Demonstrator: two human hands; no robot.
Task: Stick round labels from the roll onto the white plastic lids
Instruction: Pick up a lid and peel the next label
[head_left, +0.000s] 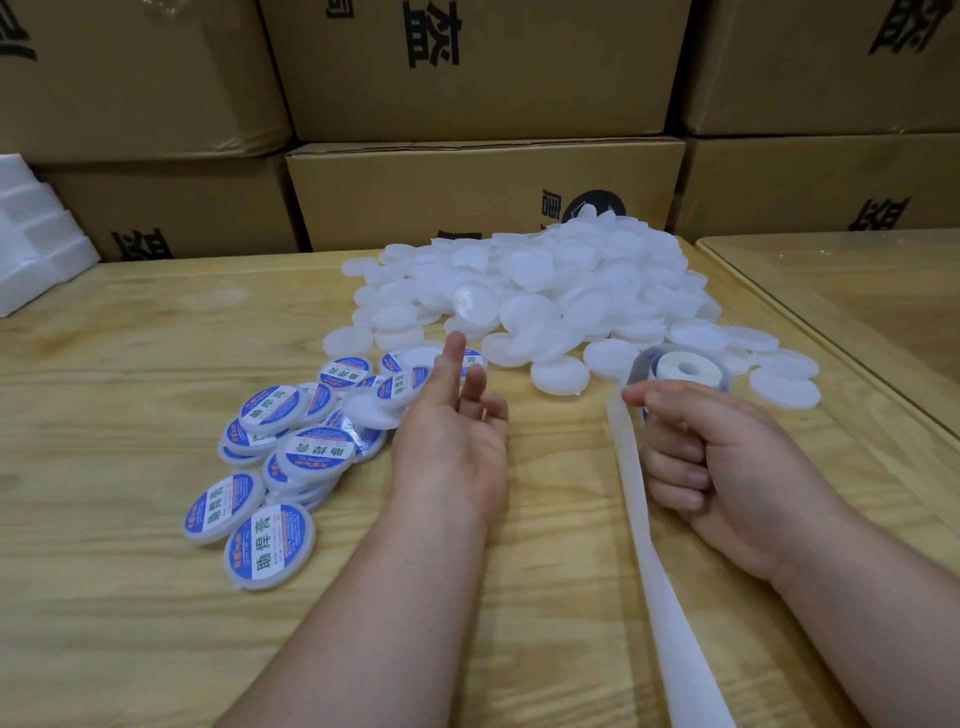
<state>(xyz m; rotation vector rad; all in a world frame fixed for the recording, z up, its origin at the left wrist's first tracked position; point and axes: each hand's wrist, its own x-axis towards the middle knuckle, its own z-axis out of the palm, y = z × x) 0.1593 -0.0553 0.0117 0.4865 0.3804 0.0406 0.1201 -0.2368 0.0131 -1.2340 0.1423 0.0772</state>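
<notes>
Labelling lids, barely a dent made so far

Left hand (451, 441) lay spread, holding nothing, beside the small heap of labelled lids (275, 457); right hand (722, 462) pinched the backing strip (670, 597) by the roll (685, 370). Big blank pile (550, 296) sat toward the bench's far edge.

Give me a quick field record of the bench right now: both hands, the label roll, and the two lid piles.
left hand: open, palm up, fingers straight, holding nothing, beside the labelled lids
right hand: curled, pinching the backing strip
label roll: on the table just beyond the right hand
backing strip: empty, trails from the roll toward the near edge
labelled lids: small pile, left of the left hand
unlabelled lids: large heap, far centre
background: stacked cardboard boxes
</notes>
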